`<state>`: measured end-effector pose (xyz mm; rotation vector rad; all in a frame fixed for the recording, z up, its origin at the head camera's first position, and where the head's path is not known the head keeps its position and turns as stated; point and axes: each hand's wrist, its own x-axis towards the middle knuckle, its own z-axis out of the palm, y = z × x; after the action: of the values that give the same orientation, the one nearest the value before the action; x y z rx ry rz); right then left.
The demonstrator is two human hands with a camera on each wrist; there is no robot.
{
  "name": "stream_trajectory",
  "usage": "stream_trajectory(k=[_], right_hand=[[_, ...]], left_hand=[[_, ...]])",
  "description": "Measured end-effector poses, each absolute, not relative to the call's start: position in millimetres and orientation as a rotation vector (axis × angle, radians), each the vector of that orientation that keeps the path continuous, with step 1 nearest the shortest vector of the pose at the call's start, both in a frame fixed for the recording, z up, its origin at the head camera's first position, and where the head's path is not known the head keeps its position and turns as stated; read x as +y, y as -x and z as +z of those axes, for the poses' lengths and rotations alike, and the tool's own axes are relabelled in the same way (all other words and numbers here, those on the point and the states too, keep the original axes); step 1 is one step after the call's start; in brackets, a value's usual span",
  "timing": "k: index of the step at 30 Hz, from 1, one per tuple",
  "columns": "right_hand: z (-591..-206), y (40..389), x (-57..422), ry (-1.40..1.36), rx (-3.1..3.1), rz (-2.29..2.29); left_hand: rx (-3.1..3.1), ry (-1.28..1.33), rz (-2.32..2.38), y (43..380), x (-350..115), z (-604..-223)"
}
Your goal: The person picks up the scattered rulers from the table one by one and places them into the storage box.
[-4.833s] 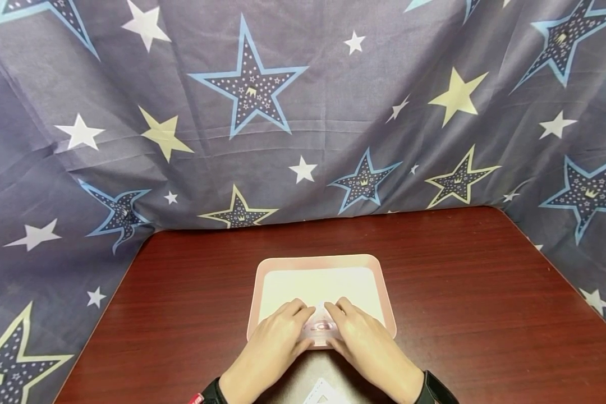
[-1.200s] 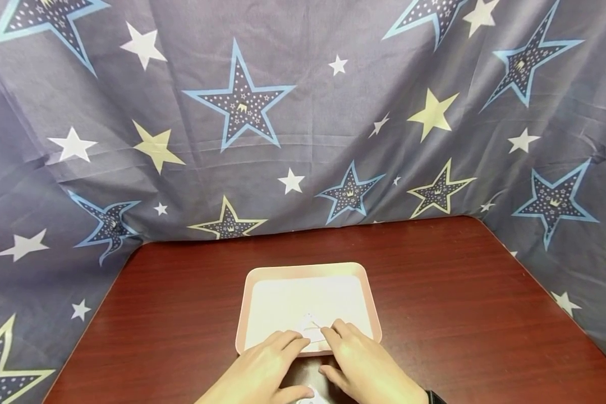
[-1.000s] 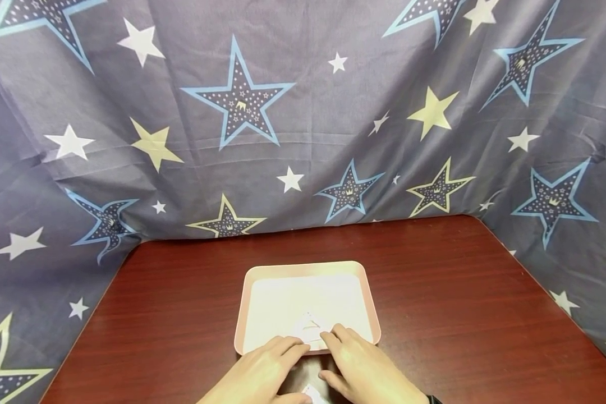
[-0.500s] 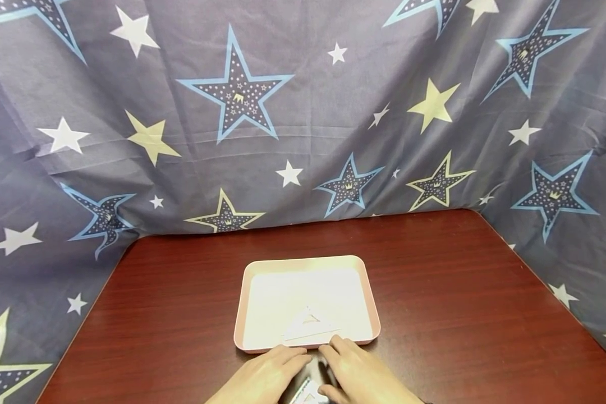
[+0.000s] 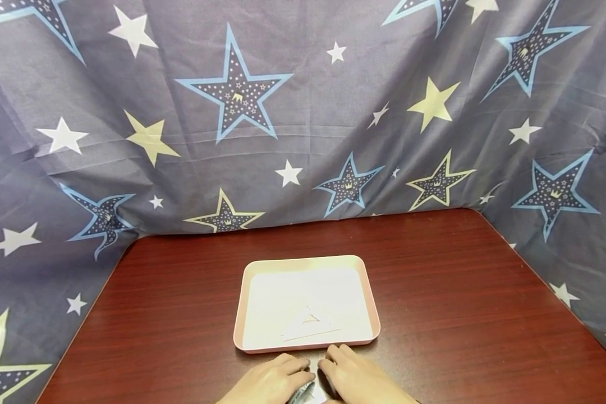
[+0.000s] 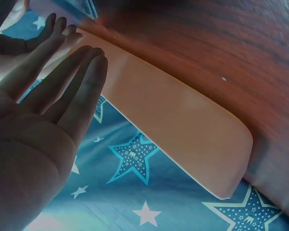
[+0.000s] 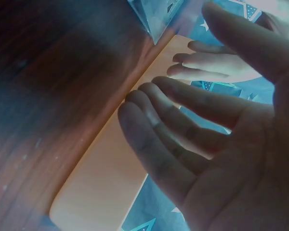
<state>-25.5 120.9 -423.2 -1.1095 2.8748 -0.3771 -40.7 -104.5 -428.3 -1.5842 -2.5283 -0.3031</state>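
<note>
A pale pink tray (image 5: pixel 303 265) with a white inside stands on the table. Near its front wall lies a clear set square (image 5: pixel 310 327) with a triangular cut-out. Closer to the bottom edge of the head view, a second clear set square (image 7: pixel 156 19) shows partly between my hands. My left hand (image 5: pixel 278 377) is on its left, fingertips right by it, fingers nearly straight in the left wrist view. Opposite it, my right hand (image 5: pixel 353 379) has relaxed, slightly bent fingers, its thumb (image 7: pixel 231 31) held apart from them. Nothing shows between the fingers of either hand.
The dark red wooden table (image 5: pixel 449 297) runs back to a grey-blue curtain (image 5: pixel 303 112) printed with stars. The same cloth hangs along the left and right sides.
Both hands have let go of the first set square, which now lies in the tray. They have drawn back toward the body, to the second set square.
</note>
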Motion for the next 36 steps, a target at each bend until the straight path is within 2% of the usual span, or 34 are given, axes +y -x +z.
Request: stream_trajectory(k=[14, 36], right_hand=[[-432, 23, 120, 1.174, 2.822, -0.32], [-432, 21, 116, 1.186, 2.8, -0.314]], left_hand=[[-2.463, 1.582, -0.163, 35, -102, -437], [-2.746, 1.438, -0.315, 24, -93, -438]])
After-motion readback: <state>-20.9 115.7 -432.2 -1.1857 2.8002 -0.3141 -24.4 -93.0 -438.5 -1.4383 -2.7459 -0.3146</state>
